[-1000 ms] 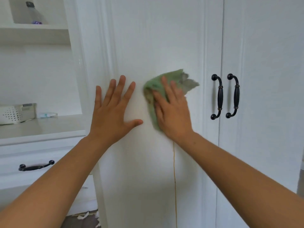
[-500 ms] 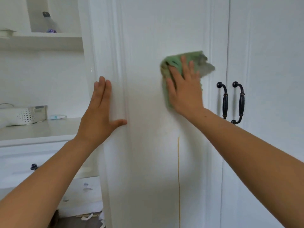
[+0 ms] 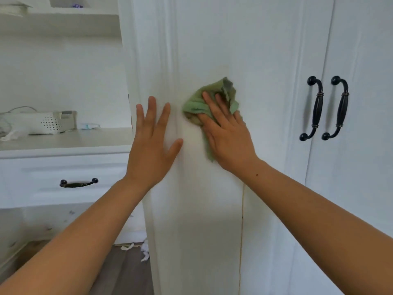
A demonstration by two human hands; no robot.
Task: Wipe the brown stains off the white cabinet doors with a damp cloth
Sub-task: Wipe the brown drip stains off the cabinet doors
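Your L hand (image 3: 152, 143) lies flat on the left cabinet door (image 3: 212, 39), on the moulding by its left edge. Fingers straight & spread wide, thumb out to the right, holding nothing. Your R hand (image 3: 228, 137) presses the green cloth (image 3: 197, 103) onto the same door's panel, just right of the L hand, abt mid-height. Its fingers are straight, slightly apart, laid over the cloth, not curled round it. Cloth is bunched and sticks out above & left of the fingers, w/ a strip hanging along the palm's thumb side. A thin brown streak (image 3: 242, 209) runs down the door from under your R wrist, not covered by the cloth. Left door's dark handle (image 3: 314, 107) & right door's handle (image 3: 338, 107) sit side by side at the meeting edges, well right of the cloth. Left of the cabinet there's a worktop (image 3: 63, 141) w/ a white perforated basket (image 3: 51, 123) near its back edge, and a drawer handle (image 3: 78, 183) below. White scraps (image 3: 144, 250) lie on the floor at the cabinet's foot.
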